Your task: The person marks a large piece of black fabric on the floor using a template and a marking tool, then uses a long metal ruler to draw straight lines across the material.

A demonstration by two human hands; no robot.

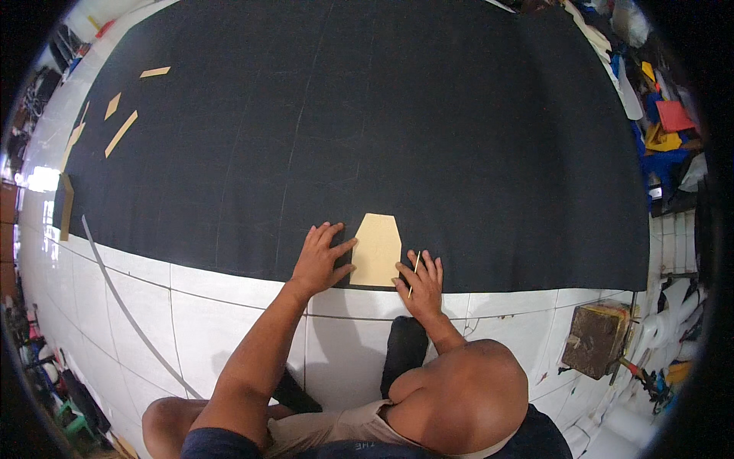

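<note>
Tan card template (376,250) is lying on black fabric (382,115); left hand (321,260), fingers spread flat, is pinning it, right hand (419,284) is pinching a thin marker (414,274); tracing looks barely begun.

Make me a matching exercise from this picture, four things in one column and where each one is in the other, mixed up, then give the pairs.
Things:
1. tan cardboard template
2. left hand
3. right hand
4. brown block

Places:
A. on the white floor tiles, right of the black fabric's corner
B. flat on the fabric, at the template's left edge
C. at the template's lower right corner, holding a thin stick
D. on the black fabric's near edge, between both hands

Pairs: 1-D, 2-B, 3-C, 4-A
</note>
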